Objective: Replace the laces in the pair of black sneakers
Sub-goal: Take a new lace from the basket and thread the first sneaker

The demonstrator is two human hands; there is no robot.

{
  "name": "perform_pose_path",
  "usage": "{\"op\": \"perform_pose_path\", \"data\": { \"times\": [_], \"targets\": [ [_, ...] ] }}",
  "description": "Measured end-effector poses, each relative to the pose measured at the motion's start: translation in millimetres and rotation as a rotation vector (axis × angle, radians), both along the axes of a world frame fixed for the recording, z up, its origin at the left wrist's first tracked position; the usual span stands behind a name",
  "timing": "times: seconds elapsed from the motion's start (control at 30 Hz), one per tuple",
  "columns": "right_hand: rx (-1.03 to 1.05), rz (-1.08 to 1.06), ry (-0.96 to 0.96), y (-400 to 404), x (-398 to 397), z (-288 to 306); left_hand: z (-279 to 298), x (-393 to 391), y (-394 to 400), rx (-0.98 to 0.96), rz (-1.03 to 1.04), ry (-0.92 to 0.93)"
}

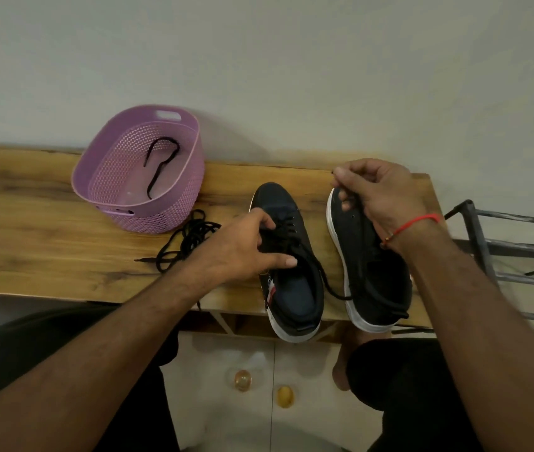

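Left hand: the left hand (pixel 243 246) is laid over the eyelet area of the left sneaker (pixel 287 256), fingers curled onto the laces, thumb stretched along the collar edge; whether a lace is actually pinched cannot be told.
Right hand: the right hand (pixel 379 197) is held above the toe of the right sneaker (pixel 366 256), and the end of a black lace (pixel 331 282) is pinched between thumb and fingertips; a red thread band (pixel 415 223) is worn on that wrist.
Left sneaker: black with a white sole, set upright on the wooden table (pixel 31 223), toe toward the wall, heel overhanging the near edge; laces are threaded through its eyelets.
Right sneaker: black, white-soled, placed just beside the left one and tilted, heel also past the table edge.
Black lace: it is seen running from the left sneaker's eyelets across the gap toward the right sneaker.
Loose laces: a tangled black lace pile (pixel 187 243) is left on the table between the basket and the left sneaker.
Basket: a purple perforated basket (pixel 174 203) is stood near the wall, with one black shoelace (pixel 161 168) lying inside.
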State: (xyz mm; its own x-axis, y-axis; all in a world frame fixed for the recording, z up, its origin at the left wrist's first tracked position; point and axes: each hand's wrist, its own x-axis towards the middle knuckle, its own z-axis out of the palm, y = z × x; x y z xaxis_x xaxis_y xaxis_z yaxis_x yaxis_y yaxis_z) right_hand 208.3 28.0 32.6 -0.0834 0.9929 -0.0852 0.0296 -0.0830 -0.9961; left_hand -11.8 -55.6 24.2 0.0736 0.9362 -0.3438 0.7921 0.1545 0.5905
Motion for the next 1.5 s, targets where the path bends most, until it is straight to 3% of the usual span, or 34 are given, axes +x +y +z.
{"op": "perform_pose_path", "data": {
  "times": [0.23,0.47,0.83,1.1,1.27,1.5],
  "targets": [
    [-0.030,0.330,-0.350,-15.1,-16.6,-12.5,0.0,-3.5,0.8,0.037,-0.003,-0.007],
    [0.024,0.425,-0.608,-23.9,-32.1,-24.3,1.7,-6.9,0.5,0.112,-0.026,-0.009],
    [-0.013,0.531,-0.609,-25.0,-31.3,-20.0,-0.7,5.7,-4.7,0.218,0.090,-0.034],
    [0.008,0.442,-0.516,-25.2,-33.0,-23.9,-6.0,9.1,-6.1,0.233,0.118,-0.046],
    [0.023,0.492,-0.571,-25.8,-32.9,-21.6,-3.2,9.0,-6.5,0.254,0.118,-0.013],
    [-0.041,0.491,-0.468,-26.1,-31.0,-22.4,-3.2,13.6,-8.6,0.239,0.148,-0.037]
  ]
}}
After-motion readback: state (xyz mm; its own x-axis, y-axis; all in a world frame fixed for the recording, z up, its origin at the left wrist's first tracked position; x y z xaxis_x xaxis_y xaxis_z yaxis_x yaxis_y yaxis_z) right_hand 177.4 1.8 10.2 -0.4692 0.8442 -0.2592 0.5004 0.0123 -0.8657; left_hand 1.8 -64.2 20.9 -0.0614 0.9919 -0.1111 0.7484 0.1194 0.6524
